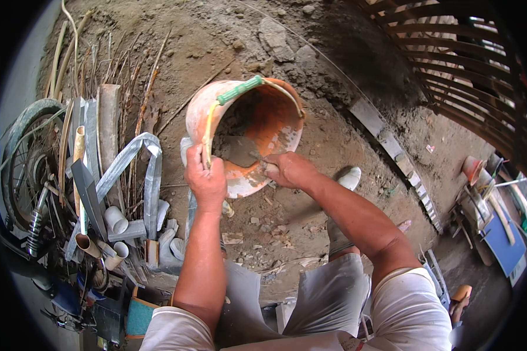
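Note:
Tilted with its mouth toward me is an orange bucket (287, 136), smeared with pale cement. Its handle has a green grip (240, 90) and a yellowish side strand. My left hand (206, 180) is closed at the left of the rim, where the handle meets the bucket. In my right hand (291, 169) is the handle of a trowel (238, 150). The trowel's grey, flat blade reaches into the bucket's mouth. Greyish residue coats part of the inner wall; the bottom is in shadow, so its contents are hard to make out.
Leaning at the left are sticks, metal strips (152, 146), pipe pieces (116, 220) and a spoked wheel (32, 164). A low block edging (386, 143) crosses the dirt ground to the right. Beyond it stand a slatted wooden screen (457, 55) and a blue panel (505, 238).

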Demonstrator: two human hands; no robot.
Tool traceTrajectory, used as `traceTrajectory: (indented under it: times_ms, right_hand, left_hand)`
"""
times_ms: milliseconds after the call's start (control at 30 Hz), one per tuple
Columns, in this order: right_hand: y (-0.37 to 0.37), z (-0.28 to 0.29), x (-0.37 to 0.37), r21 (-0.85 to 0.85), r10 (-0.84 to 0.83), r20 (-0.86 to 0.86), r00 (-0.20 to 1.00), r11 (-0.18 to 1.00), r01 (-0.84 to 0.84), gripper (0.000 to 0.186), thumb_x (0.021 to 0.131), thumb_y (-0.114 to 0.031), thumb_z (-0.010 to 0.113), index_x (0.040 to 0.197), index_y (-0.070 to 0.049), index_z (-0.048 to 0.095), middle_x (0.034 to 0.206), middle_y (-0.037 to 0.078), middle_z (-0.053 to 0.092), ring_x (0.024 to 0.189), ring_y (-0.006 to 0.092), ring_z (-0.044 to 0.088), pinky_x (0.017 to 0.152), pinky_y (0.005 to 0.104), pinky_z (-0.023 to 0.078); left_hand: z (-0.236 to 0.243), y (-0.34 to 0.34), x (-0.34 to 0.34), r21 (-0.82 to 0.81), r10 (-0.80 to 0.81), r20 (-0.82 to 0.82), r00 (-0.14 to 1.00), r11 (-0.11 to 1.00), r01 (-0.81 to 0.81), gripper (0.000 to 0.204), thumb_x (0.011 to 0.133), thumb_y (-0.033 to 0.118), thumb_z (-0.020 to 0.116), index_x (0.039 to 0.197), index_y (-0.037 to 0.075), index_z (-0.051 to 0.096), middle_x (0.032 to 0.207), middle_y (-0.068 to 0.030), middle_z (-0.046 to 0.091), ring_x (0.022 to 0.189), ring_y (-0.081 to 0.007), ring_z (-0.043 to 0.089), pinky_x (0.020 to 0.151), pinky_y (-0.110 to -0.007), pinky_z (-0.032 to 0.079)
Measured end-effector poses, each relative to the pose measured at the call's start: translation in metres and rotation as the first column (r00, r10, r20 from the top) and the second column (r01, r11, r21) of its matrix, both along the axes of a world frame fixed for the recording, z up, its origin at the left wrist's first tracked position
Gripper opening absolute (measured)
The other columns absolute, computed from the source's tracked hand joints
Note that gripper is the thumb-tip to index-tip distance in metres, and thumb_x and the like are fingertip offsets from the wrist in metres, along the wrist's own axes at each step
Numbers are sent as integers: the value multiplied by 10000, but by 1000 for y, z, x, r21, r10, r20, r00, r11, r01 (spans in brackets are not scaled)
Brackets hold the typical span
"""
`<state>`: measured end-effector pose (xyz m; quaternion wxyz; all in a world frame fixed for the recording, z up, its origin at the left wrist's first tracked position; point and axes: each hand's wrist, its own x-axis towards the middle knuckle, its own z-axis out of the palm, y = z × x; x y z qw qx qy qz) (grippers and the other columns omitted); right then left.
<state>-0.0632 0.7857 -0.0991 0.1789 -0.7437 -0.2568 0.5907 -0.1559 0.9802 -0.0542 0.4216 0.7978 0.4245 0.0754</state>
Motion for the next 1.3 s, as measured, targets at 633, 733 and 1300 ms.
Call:
traceTrajectory:
  times_ms: [633,733,1300]
  right_hand:
    - [-170,42,42,112,-313,500,807,948,298,418,796,-229,659,1197,-121,617,1074,146,643,938,366,635,793,453,521]
    - [-159,-2,57,97,-316,658,684,936,339,395,818,-207,654,1200,-124,598,1014,131,613,904,362,621,763,462,513]
    - [-101,-72,33,-160,-478,409,777,801,577,419,951,-376,518,1236,-69,528,1090,265,645,1005,450,612,871,527,465]
  left_hand:
    - [-8,27,-11,18,90,10,996,996,-90,276,799,8,481,1068,-19,538,956,-86,534,874,-179,511,852,-299,425]
    - [-9,25,-8,-4,104,33,994,995,-104,284,795,5,477,1071,-18,539,960,-86,534,879,-178,511,857,-299,424]
    - [-14,27,-13,34,107,-8,994,994,-107,302,774,17,479,1068,-27,536,975,-111,555,910,-212,535,895,-326,425]
